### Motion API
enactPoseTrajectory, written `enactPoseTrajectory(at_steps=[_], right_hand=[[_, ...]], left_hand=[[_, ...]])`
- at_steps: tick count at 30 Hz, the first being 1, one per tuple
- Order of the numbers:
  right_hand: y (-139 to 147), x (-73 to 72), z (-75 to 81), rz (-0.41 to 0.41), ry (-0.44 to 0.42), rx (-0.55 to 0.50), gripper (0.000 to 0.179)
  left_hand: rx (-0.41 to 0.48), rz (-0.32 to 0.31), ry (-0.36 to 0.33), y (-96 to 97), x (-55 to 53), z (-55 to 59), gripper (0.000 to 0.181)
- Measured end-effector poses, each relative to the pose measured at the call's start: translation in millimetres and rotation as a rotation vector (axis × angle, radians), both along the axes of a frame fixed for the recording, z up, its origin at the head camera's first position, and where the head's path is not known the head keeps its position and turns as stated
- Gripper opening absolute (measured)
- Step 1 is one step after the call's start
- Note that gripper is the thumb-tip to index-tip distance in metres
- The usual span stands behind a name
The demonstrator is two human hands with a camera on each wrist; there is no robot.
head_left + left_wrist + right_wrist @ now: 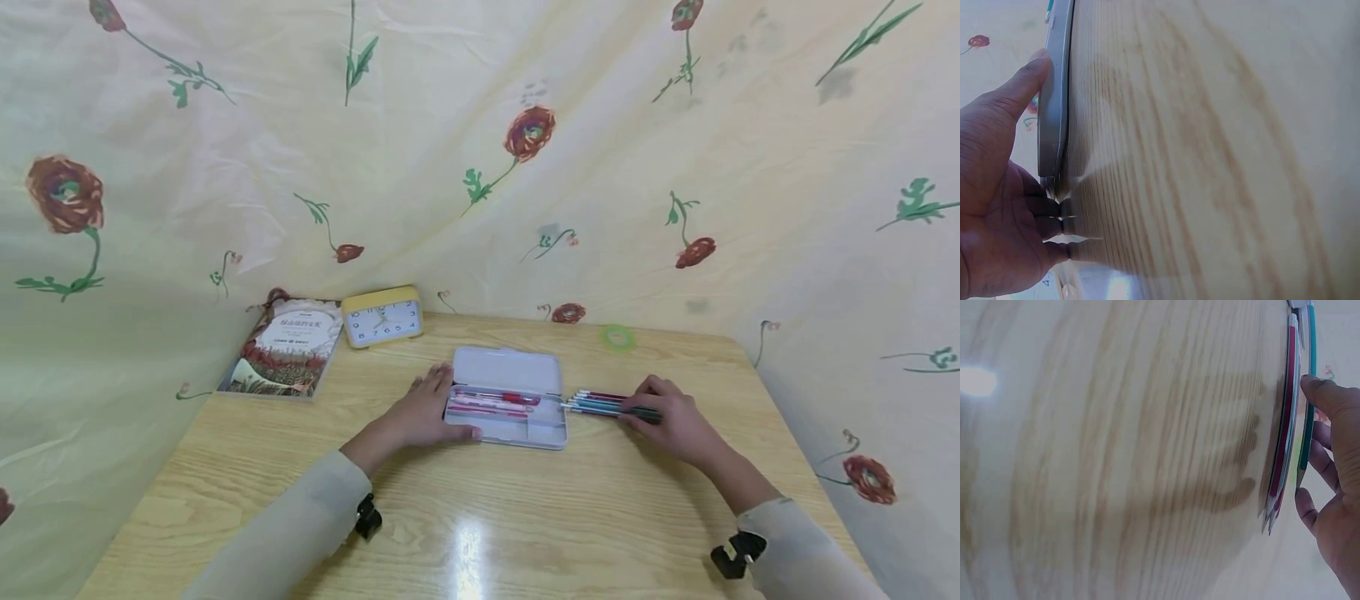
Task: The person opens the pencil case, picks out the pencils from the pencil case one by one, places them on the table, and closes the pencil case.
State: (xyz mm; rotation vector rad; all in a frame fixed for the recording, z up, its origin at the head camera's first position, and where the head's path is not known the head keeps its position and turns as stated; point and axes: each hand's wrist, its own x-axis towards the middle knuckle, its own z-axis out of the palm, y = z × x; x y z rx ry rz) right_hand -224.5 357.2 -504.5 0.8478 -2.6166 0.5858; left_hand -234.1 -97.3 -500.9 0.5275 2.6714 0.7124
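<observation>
A white pencil case (507, 367) lies with its lid raised on the wooden table, holding several red and pink pens (491, 402). My left hand (427, 414) holds its left end, thumb along the front edge and fingers by the left side. In the left wrist view the thumb (1027, 78) presses on the case wall (1054, 119). To the right of the case, my right hand (667, 417) pinches a green pencil (1310, 356) between thumb and fingers. Just beside that pencil lie several other pencils, among them a maroon pencil (1286, 412), their tips toward the right.
A yellow alarm clock (383, 317) stands at the back, beside a book (288, 350) lying at the left. Toward the back right edge lies a green ring of tape (618, 337). A flowered curtain (420, 167) hangs behind the table (555, 517).
</observation>
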Motion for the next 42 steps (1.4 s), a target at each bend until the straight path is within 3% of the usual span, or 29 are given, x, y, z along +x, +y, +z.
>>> enactPoseTrajectory(at_steps=[7, 24, 35, 42], right_hand=[[9, 4.4, 0.9, -0.026, 0.025, 0.039, 0.027], [9, 11.8, -6.7, -0.163, -0.044, 0.139, 0.019], [-1, 14.3, 1.5, -0.153, -0.085, 0.123, 0.017], [-45, 3.6, 11.5, -0.043, -0.077, 0.070, 0.020]], left_hand=[[-0.001, -0.011, 0.006, 0.1, -1.5, -0.1, 0.130], [-0.012, -0.013, 0.001, -0.9, -3.5, -3.3, 0.131], [-0.009, -0.006, -0.004, -0.3, -3.0, -2.2, 0.130], [-0.011, -0.013, 0.004, -0.7, -4.0, -4.5, 0.131]])
